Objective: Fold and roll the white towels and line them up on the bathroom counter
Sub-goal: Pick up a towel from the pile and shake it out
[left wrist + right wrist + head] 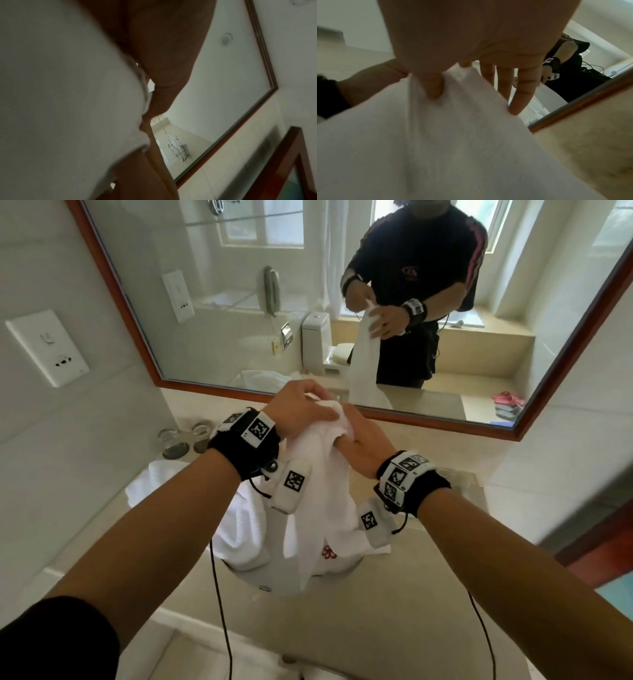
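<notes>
A white towel (322,494) with a small red emblem hangs from both hands above the sink (260,580). My left hand (301,409) grips its bunched top from the left, fingers curled over the cloth. My right hand (363,440) pinches the same top edge from the right; in the right wrist view the thumb presses the towel (436,135) against the forefinger while the other fingers (522,88) stay straight. In the left wrist view the towel (60,101) fills the left half, and the left hand (154,60) is blurred. More white towels (236,529) lie heaped in the sink.
Two upturned glasses (174,440) stand at the back left of the beige counter (342,628). A wood-framed mirror (479,419) runs along the back wall and reflects me. A wall socket plate (48,347) is on the left wall.
</notes>
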The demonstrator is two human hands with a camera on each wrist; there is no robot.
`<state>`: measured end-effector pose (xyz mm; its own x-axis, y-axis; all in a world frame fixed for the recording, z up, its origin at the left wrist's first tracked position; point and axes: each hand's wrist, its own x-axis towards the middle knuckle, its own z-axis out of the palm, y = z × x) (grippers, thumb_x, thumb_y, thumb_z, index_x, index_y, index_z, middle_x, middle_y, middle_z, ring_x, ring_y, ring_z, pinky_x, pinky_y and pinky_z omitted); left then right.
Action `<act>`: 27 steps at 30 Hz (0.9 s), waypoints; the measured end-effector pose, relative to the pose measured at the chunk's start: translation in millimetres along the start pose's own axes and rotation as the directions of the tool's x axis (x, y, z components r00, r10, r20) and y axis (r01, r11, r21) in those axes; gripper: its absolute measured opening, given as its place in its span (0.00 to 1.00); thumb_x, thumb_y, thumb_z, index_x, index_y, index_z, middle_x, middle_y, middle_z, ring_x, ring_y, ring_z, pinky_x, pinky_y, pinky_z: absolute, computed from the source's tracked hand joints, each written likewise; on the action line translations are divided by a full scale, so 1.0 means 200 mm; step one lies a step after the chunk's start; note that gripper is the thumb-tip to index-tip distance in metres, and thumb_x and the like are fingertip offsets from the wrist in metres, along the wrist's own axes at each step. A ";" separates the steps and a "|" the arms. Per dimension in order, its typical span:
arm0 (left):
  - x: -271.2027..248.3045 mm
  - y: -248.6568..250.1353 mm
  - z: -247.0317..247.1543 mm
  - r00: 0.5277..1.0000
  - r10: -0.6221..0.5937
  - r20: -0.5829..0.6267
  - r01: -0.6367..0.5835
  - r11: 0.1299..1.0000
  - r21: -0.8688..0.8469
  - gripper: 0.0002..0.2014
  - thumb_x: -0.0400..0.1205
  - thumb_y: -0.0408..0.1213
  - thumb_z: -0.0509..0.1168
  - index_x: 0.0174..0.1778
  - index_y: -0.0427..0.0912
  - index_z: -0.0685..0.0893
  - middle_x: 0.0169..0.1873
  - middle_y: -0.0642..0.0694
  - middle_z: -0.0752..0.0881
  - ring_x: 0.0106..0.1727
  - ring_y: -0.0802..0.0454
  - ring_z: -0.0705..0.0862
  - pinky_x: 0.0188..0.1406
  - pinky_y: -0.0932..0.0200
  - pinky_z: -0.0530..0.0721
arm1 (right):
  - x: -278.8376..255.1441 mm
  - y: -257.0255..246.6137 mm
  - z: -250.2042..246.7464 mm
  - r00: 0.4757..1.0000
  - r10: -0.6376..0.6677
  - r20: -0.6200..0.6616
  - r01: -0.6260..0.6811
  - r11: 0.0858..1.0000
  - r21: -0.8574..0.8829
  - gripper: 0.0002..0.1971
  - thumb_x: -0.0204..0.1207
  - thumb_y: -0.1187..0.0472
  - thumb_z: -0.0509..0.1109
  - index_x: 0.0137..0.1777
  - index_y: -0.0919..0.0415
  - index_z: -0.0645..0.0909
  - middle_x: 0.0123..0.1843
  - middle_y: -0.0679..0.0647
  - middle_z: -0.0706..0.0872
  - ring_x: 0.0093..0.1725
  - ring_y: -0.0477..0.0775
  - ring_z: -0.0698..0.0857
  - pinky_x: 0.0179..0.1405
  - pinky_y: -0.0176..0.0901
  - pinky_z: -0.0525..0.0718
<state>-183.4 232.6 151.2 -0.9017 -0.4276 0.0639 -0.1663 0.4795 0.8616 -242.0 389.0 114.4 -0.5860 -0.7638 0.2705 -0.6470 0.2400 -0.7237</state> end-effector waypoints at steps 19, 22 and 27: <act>-0.09 -0.60 -0.10 0.977 -0.186 -0.102 0.207 0.944 0.258 0.22 0.73 0.46 0.62 0.62 0.44 0.82 0.57 0.42 0.85 0.59 0.37 0.84 0.60 0.43 0.82 | 0.16 0.05 -0.06 0.873 0.342 -0.348 -0.318 0.940 0.125 0.19 0.89 0.59 0.51 0.54 0.67 0.82 0.48 0.57 0.80 0.48 0.57 0.78 0.45 0.42 0.68; -0.03 -0.63 -0.11 0.973 -0.125 -0.194 0.164 0.966 0.201 0.02 0.81 0.33 0.65 0.43 0.41 0.81 0.42 0.42 0.85 0.47 0.39 0.83 0.44 0.52 0.78 | 0.15 0.11 -0.10 0.827 0.439 -0.350 -0.420 0.898 0.134 0.19 0.88 0.58 0.51 0.59 0.69 0.81 0.52 0.58 0.80 0.51 0.57 0.77 0.48 0.44 0.72; -0.05 -0.65 -0.12 0.992 -0.003 -0.123 0.056 0.903 0.427 0.20 0.76 0.56 0.72 0.29 0.46 0.76 0.28 0.49 0.79 0.33 0.46 0.80 0.30 0.56 0.69 | 0.10 0.19 -0.15 0.740 0.661 -0.127 -0.575 0.719 0.390 0.18 0.84 0.50 0.56 0.61 0.62 0.79 0.59 0.61 0.81 0.53 0.66 0.83 0.47 0.65 0.89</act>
<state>-143.0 157.4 50.5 -0.8453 -0.5200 0.1227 -0.3706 0.7361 0.5665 -293.0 400.9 112.1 -0.9229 -0.3306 -0.1975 0.0621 0.3784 -0.9236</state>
